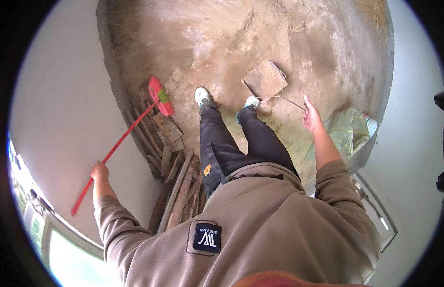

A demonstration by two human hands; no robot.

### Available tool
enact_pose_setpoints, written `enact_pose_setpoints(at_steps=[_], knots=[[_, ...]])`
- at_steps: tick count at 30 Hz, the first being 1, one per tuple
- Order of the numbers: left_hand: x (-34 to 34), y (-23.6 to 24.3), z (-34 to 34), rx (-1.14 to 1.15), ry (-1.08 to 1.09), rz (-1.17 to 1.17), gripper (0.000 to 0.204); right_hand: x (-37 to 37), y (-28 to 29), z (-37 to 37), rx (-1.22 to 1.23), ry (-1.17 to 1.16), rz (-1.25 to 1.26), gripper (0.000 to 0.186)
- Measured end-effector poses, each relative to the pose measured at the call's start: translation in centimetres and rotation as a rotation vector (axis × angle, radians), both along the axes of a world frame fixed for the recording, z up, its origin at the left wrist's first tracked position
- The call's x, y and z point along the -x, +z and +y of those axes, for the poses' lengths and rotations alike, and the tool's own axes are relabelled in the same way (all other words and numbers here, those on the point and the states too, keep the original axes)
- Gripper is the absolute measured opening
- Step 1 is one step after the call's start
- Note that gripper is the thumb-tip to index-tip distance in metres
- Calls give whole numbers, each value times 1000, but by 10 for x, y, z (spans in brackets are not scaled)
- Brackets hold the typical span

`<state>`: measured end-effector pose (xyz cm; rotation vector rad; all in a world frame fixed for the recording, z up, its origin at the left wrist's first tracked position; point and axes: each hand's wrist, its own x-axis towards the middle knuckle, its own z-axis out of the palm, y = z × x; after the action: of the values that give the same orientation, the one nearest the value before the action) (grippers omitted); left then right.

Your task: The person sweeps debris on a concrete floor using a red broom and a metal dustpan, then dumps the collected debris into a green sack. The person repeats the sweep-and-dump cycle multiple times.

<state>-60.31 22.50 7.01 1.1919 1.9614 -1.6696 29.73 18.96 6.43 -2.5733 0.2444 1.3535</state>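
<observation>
My left hand (99, 171) is wrapped round the red handle of a broom (129, 131), held out to my left near the wall. The broom's head is red and pink with a green patch, and it is beside the pile of boards. On the other side, my right hand (312, 115) closes round the thin handle of a dustpan (266, 81), its thumb pointing up along it. The pan is square, brownish and dusty, just ahead of my right shoe. Whether anything lies in it, I cannot tell.
Old wooden boards (176, 191) lie piled along the left wall (64, 95). A translucent greenish plastic bag (348, 131) sits at the right wall (415, 143). The floor (217, 43) is dusty and stained. A bright window (71, 253) is at lower left.
</observation>
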Motion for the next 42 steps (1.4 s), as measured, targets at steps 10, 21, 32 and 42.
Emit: enact_pose_setpoints(at_steps=[10,21,32,42], knots=[[-170,20,1,-4,1156,-664,12,-28,-23,-48,-137,-214,-87,56],[-498,-41,123,-96,735,-874,27,-73,-39,-158,-246,-494,-54,56],[-668,22,163,-39,991,-1125,2,-124,-49,-225,-186,-616,-48,52],[-614,15,180,92,241,-616,15,-136,-67,-270,-132,-684,-66,53]])
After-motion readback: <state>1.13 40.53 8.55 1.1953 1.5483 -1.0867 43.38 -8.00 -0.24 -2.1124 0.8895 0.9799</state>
